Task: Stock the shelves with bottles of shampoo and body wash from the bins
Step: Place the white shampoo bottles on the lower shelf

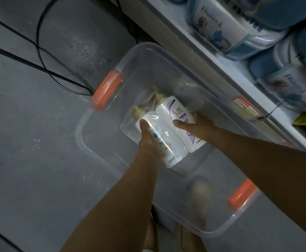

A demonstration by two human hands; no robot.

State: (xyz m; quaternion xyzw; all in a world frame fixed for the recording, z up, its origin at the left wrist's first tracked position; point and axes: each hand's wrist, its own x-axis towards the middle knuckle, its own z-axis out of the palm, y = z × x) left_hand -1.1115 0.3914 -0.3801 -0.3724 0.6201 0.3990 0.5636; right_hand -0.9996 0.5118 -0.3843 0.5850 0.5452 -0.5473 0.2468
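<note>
Two white pump bottles lie side by side on the bottom of a clear plastic bin [86, 135] with orange latches. My left hand [149, 140] grips the left bottle [168, 140], fingers wrapped around its side. The right bottle [174, 110], marked with a purple logo, is held by my right hand [196, 127], thumb on top and fingers around its far side. Both pump heads point away from me. The bottles look wrapped in clear film.
The bin sits on a grey concrete floor beside a white shelf [227, 64] holding blue-lidded storage containers [227, 28]. Black cables [44, 68] run across the floor to the left. My feet [201, 197] show near and under the bin's close end.
</note>
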